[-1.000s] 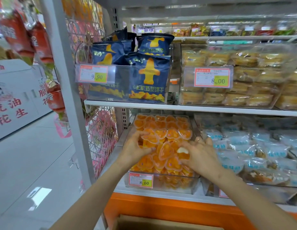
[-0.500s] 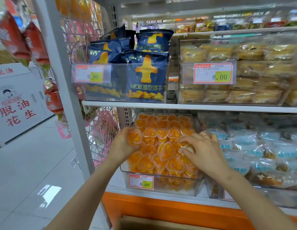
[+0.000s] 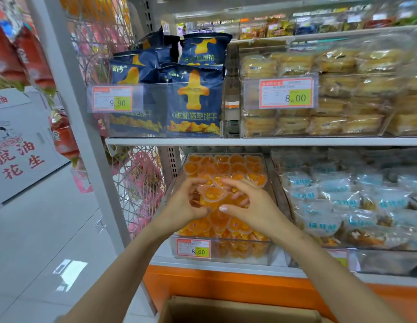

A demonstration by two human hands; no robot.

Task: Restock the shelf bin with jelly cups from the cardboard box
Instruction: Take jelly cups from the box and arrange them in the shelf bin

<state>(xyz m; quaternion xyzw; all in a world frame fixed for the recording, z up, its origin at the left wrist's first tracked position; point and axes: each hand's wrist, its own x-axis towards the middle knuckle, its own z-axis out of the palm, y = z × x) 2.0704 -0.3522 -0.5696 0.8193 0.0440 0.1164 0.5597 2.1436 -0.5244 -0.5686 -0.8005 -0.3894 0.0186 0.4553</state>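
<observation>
Over the middle of the shelf bin (image 3: 226,249), the left hand (image 3: 182,206) and right hand (image 3: 254,206) have drawn together from its sides, fingers curled round one jelly cup (image 3: 212,194). It probably just needs settling, as the bin looks nearly full above the cardboard box (image 3: 237,311).

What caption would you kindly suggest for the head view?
Left hand and right hand hold jelly cups in the shelf bin, cardboard box below.

Jelly cups (image 3: 235,227) fill bin (image 3: 240,251) on lower shelf (image 3: 226,268); both hands above them; box (image 3: 237,311) below, in front.
</observation>
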